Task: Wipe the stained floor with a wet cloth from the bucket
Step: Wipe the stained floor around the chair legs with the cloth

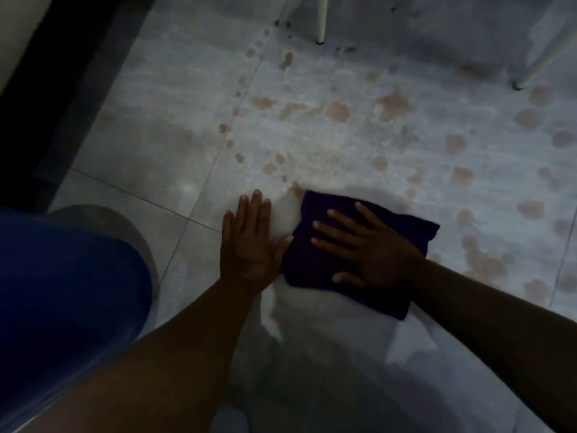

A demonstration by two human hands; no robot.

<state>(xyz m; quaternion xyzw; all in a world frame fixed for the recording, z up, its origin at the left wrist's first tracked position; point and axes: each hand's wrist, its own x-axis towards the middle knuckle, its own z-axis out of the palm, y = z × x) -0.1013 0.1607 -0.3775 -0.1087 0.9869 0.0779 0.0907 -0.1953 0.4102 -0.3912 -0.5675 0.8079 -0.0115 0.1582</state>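
Observation:
A folded dark purple cloth lies flat on the pale tiled floor. My right hand presses down on top of it with fingers spread. My left hand rests flat on the bare tile just left of the cloth, its thumb touching the cloth's edge. Several brownish stains are scattered over the tiles beyond and to the right of the cloth. The tile right around the cloth looks paler and wet. A grey rounded rim, maybe the bucket, shows at the left, mostly hidden behind blue fabric.
Two white furniture legs stand on the floor at the top, among the stains. A dark strip runs along the left wall. Blue clothing on my leg fills the lower left.

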